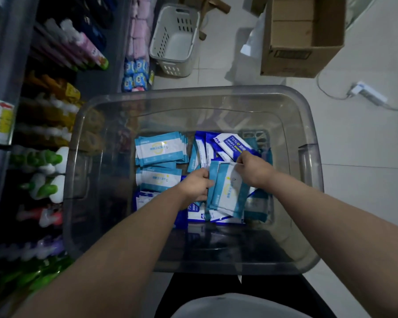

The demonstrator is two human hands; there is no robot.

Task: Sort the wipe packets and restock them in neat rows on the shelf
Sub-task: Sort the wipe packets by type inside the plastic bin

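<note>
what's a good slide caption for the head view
Left hand and right hand grip light-blue wipe packets in a clear bin beside stocked shelves.

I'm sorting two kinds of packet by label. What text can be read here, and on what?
"75%": on the dark blue packet by the right hand.
"Alcohol Wipes": on the same packet.
Light blue packets: print too blurred to read.
Shelf bottles: labels too blurred.

A shop: stocked product shelves [55, 92].

Both hands [197, 184] [254, 168] hold light-blue wipe packets [228, 189] inside the clear bin [83, 143].
</note>
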